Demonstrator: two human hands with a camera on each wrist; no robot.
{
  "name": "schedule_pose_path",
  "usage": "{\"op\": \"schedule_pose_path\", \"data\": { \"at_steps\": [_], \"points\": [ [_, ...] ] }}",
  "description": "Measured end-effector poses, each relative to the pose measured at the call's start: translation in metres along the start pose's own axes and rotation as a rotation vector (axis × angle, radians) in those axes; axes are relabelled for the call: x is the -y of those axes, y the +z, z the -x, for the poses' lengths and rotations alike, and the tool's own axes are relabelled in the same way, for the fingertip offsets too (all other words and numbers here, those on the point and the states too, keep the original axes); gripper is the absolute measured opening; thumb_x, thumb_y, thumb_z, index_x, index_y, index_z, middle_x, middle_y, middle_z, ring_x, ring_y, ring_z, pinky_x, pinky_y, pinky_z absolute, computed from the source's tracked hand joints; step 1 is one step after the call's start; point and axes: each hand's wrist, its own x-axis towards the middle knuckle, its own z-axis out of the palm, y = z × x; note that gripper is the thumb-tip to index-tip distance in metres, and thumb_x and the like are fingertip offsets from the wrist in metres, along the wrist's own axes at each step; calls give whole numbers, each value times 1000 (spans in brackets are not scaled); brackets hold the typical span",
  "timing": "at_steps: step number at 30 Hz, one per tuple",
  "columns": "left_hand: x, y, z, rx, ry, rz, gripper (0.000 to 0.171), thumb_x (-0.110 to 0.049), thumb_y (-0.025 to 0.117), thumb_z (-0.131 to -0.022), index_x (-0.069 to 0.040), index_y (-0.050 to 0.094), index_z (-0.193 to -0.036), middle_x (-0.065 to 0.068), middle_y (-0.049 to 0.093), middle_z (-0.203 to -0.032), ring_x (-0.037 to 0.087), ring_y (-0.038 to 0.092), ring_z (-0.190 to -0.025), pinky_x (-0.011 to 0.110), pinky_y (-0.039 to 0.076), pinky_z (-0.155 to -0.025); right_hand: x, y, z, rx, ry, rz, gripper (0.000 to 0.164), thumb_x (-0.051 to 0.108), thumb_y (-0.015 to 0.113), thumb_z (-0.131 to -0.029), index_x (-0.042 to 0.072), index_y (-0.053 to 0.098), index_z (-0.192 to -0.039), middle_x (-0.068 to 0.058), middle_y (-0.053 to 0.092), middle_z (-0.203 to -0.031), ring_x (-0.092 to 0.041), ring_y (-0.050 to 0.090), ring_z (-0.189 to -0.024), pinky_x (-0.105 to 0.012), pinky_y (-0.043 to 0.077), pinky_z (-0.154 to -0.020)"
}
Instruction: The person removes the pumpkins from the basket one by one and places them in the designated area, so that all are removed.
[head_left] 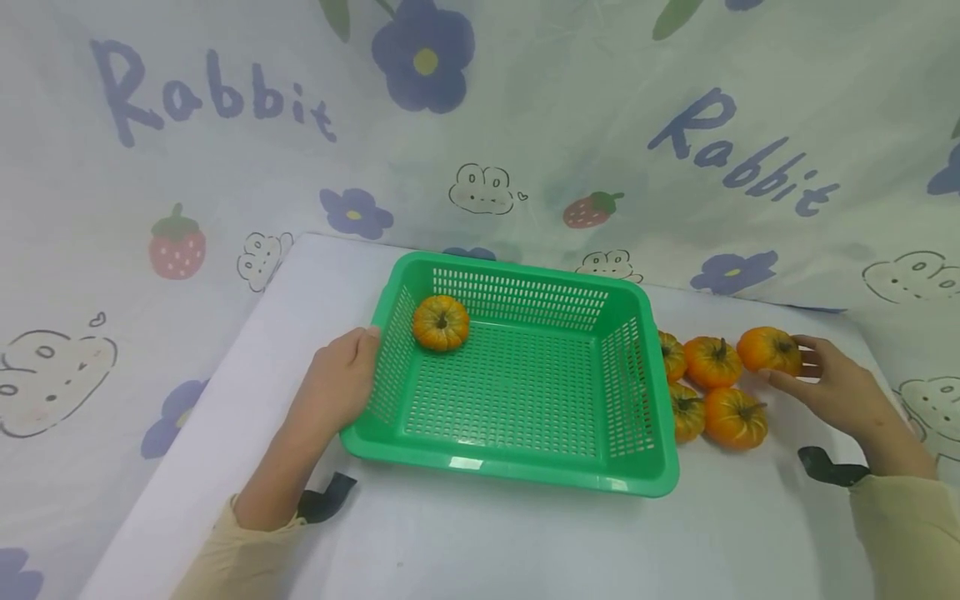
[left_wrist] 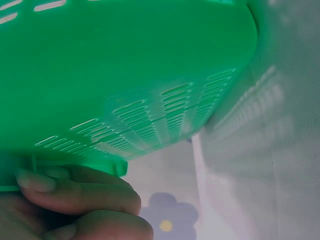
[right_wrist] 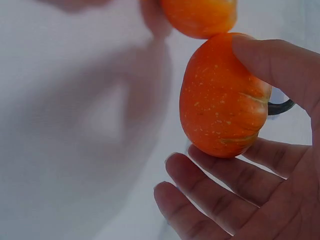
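A green plastic basket (head_left: 502, 467) with slotted walls stands on the table, one small orange pumpkin (head_left: 441, 323) in its far left corner. My left hand (head_left: 341, 379) grips the basket's left rim; its curled fingers (left_wrist: 80, 187) show under the rim in the left wrist view. At the far right, my right hand (head_left: 840, 383) holds another small pumpkin (right_wrist: 225, 97) between thumb and fingers. That pumpkin's dark stem points toward the palm. Several more pumpkins (head_left: 735, 417) sit close together against the basket's right side, two of them partly hidden by its wall.
A white table (head_left: 420, 542) carries everything. Behind and beside it hangs a pale cloth (head_left: 525, 108) printed with flowers, rabbits and strawberries. A dark strap end (head_left: 326, 497) sticks out by the left wrist, and another dark strap (head_left: 828, 467) by the right.
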Motion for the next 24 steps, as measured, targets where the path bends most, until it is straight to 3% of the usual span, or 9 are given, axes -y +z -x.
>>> {"op": "schedule_pose_path", "data": {
  "at_steps": [8,14,24],
  "points": [
    [0,0,0,-4,9,-5,59,-56,21,-112,-7,52,-99,13,53,-81,27,55,-67,37,49,-59,-5,7,-4,31,16,4,104,60,59,-101,-21,16,-151,-50,37,-141,-66,41,-123,-76,42,-94],
    [0,0,1,-11,11,-10,59,-56,21,-112,-7,51,-98,13,53,-80,27,54,-67,37,49,-59,-5,11,-5,48,65,-18,113,66,60,-98,-20,12,-153,-50,35,-142,-66,39,-124,-76,44,-92],
    [1,1,0,-12,19,-10,58,-55,22,-112,-8,52,-99,13,53,-80,27,55,-68,37,49,-59,-8,15,-5,62,73,-24,118,67,61,-97,-19,3,-154,-51,32,-142,-68,35,-124,-80,39,-93]
  ]
}}
